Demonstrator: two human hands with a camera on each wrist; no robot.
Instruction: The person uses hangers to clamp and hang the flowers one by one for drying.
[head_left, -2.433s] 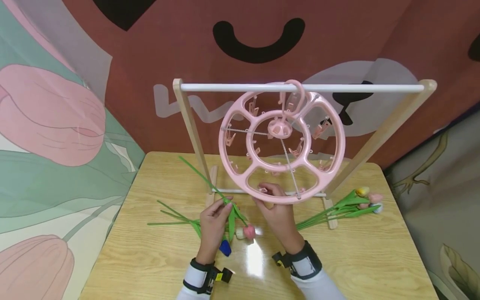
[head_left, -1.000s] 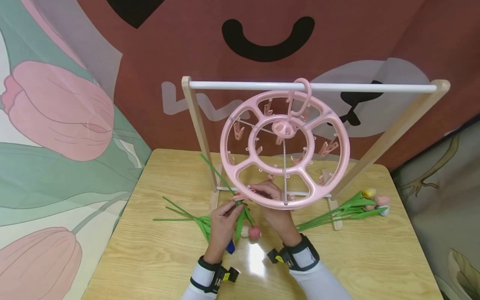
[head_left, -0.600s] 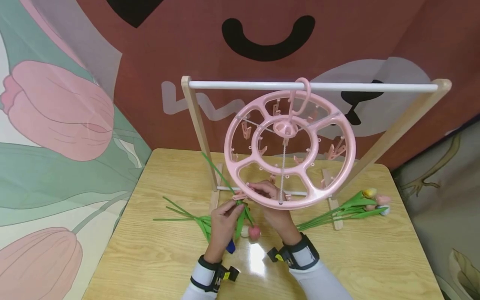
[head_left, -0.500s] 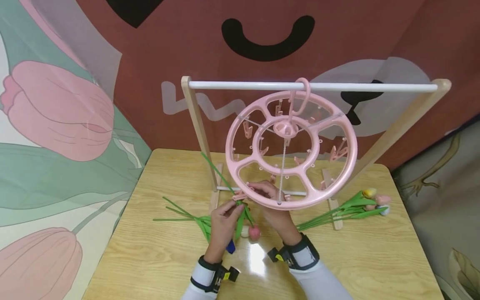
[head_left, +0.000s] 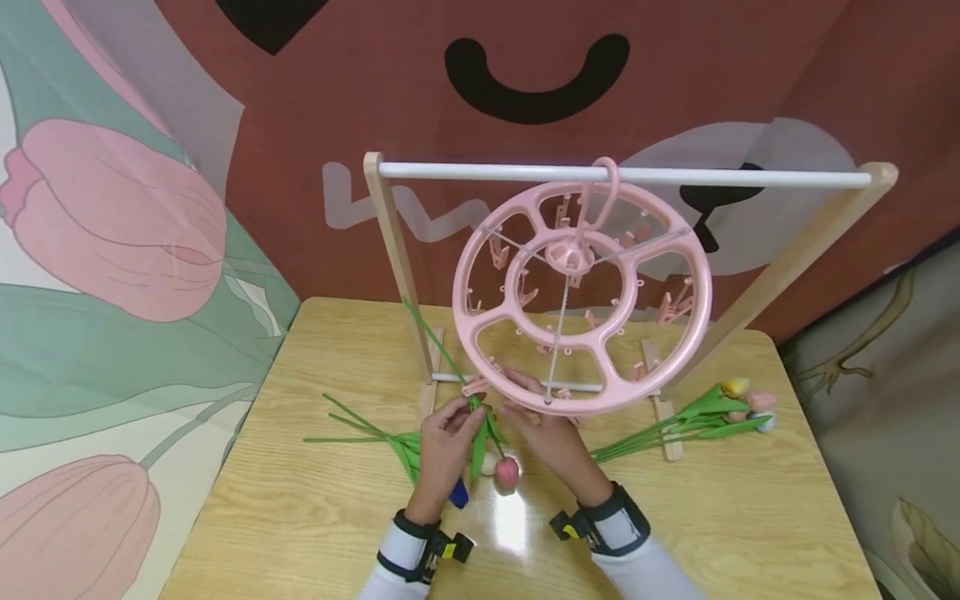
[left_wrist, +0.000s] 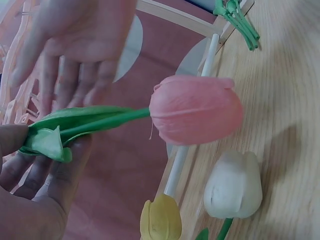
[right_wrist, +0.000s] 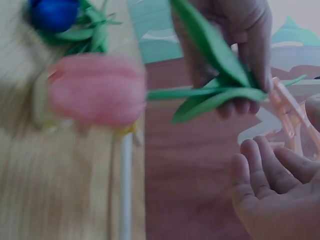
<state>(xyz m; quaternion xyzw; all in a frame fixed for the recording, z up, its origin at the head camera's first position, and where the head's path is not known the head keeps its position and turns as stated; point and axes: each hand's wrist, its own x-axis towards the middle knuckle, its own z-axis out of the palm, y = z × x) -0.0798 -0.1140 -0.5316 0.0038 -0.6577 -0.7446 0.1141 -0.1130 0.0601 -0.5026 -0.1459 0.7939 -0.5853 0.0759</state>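
Note:
My left hand (head_left: 442, 437) pinches the green stem and leaves of a pink artificial tulip (head_left: 507, 473), whose bloom points toward me. A pink clothespin (head_left: 475, 385) at the near left edge of the round pink clip hanger (head_left: 486, 322) sits at that stem, just above my left fingertips. Beside it is my right hand (head_left: 551, 437), under the hanger's near rim. In the right wrist view the right fingers (right_wrist: 272, 170) are loosely extended below the clothespin (right_wrist: 287, 107), holding nothing that shows. A white tulip (left_wrist: 233, 185) and a blue tulip (head_left: 458, 493) lie on the table below.
The hanger hooks over the white bar (head_left: 487, 172) of a wooden-legged rack. Several tulips (head_left: 720, 408) lie in a bunch at the right rack foot. More green stems (head_left: 352, 425) stretch left of my left hand on the wooden table (head_left: 262, 517).
The hanger turned, bringing the clothespin to the tulip stem. My right hand held the clothespin there, then loosened and drew back slightly. My left hand keeps pinching the tulip.

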